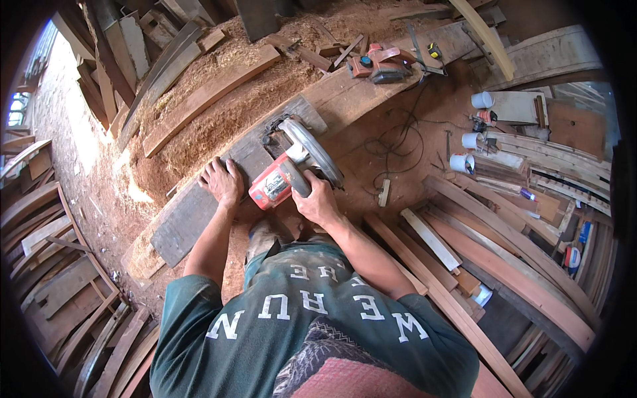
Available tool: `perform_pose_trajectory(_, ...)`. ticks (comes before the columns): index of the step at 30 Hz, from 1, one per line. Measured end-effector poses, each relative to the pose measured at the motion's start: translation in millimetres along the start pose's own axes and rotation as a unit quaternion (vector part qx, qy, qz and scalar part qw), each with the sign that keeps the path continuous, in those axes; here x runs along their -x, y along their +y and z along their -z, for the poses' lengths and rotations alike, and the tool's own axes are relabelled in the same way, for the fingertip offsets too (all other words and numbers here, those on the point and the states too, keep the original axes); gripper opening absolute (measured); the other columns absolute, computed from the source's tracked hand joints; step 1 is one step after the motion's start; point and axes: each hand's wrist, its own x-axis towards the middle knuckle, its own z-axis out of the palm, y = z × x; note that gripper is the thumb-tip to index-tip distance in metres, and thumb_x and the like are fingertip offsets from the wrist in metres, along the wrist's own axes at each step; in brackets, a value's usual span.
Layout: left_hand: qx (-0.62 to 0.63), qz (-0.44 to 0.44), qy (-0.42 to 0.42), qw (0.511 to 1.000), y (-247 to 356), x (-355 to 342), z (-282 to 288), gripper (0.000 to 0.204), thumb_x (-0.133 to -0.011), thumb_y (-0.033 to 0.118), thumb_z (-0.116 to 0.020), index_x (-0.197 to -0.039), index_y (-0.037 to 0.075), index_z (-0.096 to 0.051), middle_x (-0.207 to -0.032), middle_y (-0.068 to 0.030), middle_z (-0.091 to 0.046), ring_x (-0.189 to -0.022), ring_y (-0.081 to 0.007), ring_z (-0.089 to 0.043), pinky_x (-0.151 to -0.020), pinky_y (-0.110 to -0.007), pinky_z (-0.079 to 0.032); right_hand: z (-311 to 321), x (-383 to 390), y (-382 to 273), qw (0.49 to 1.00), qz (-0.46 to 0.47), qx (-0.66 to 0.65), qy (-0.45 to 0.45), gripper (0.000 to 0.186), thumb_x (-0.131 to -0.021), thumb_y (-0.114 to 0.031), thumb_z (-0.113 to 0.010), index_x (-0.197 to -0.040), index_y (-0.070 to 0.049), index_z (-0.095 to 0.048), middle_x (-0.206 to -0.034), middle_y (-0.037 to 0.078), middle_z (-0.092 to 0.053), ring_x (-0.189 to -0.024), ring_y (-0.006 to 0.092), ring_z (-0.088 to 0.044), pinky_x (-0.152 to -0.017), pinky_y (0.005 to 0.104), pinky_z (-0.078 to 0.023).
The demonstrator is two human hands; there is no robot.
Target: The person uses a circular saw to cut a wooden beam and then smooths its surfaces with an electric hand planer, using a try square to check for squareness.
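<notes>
Grey, weathered wood makes up the board (192,222), which lies lengthwise on a longer, sawdust-strewn plank (358,99) running from lower left to upper right. Standing on the board near its upper-right end is the saw (271,187), its red motor hanging past the board's near edge and its pale guard (317,151) on the side toward that end. The right grip (318,200) is wrapped round the saw's black rear handle, fingers closed on it; the left grip (223,183) holds nothing, lying spread on the board between the saw and the lower-left end. My reading is that a cut across the board is in hand, the left steadying the wood while the right guides the tool. Whether the blade is turning, or how deep it has gone, cannot be told, since the guard and body hide it. Going on would call for firm pressure from the left, well clear of the blade line, and a level, straight push from the right. Toward the plank's upper-right end sit a red planer (381,66) and a tape (434,51), both out of the saw's way.
</notes>
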Motion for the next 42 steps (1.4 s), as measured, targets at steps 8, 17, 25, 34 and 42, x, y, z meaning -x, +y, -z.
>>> perform_pose_trajectory(8, -0.012, 0.002, -0.010, 1.000, -1.2, -2.3, -1.2, 0.051, -0.107, 0.043, -0.054, -0.142, 0.006, -0.060, -0.141, -0.0176, -0.061, -0.142, -0.0365, -0.047, -0.125, -0.061, -0.019, -5.6, -11.6, -3.7, 1.000, 0.009, -0.017, 0.005, 0.022, -0.091, -0.016, -0.075, -0.107, -0.003, -0.065, -0.082, 0.027, -0.072, -0.084, 0.0490, -0.072, -0.074, 0.0548, -0.057)
perform_pose_trajectory(17, -0.040, -0.009, -0.007, 0.999, -7.6, -5.9, -9.5, 0.053, -0.106, 0.047, -0.054, -0.140, 0.008, -0.062, -0.141, -0.0164, -0.061, -0.139, -0.0368, -0.049, -0.123, -0.061, -0.023, -10.2, -25.5, -8.4, 1.000, 0.018, -0.018, 0.006, 0.021, -0.091, -0.013, -0.076, -0.104, -0.001, -0.065, -0.086, 0.029, -0.072, -0.087, 0.0494, -0.072, -0.071, 0.0515, -0.057)
perform_pose_trajectory(25, -0.044, -0.005, -0.005, 0.999, -11.8, -7.5, -15.1, 0.052, -0.107, 0.050, -0.053, -0.137, 0.009, -0.063, -0.138, -0.0159, -0.062, -0.138, -0.0366, -0.049, -0.123, -0.060, -0.022, -15.5, -38.3, -10.1, 0.999, 0.044, -0.021, 0.014, 0.021, -0.092, -0.013, -0.076, -0.104, -0.001, -0.064, -0.084, 0.030, -0.071, -0.088, 0.0502, -0.072, -0.071, 0.0515, -0.057)
perform_pose_trajectory(34, -0.035, -0.004, -0.012, 0.999, -10.8, -7.3, -14.5, 0.048, -0.107, 0.049, -0.054, -0.135, 0.010, -0.064, -0.137, -0.0132, -0.063, -0.137, -0.0344, -0.050, -0.123, -0.058, -0.023, -20.7, -54.2, -12.6, 0.999, 0.033, -0.023, -0.009, 0.022, -0.091, -0.013, -0.075, -0.106, -0.001, -0.064, -0.085, 0.030, -0.071, -0.087, 0.0503, -0.072, -0.072, 0.0533, -0.057)
perform_pose_trajectory(42, -0.031, 0.015, -0.040, 0.999, -6.8, -9.9, -10.9, 0.045, -0.108, 0.045, -0.055, -0.139, 0.013, -0.060, -0.139, -0.0116, -0.061, -0.138, -0.0326, -0.048, -0.124, -0.059, -0.021, -27.1, -68.5, -14.3, 0.999, 0.042, -0.027, -0.005, 0.027, -0.087, -0.013, -0.075, -0.110, -0.001, -0.066, -0.088, 0.031, -0.072, -0.089, 0.0510, -0.072, -0.078, 0.0559, -0.058)
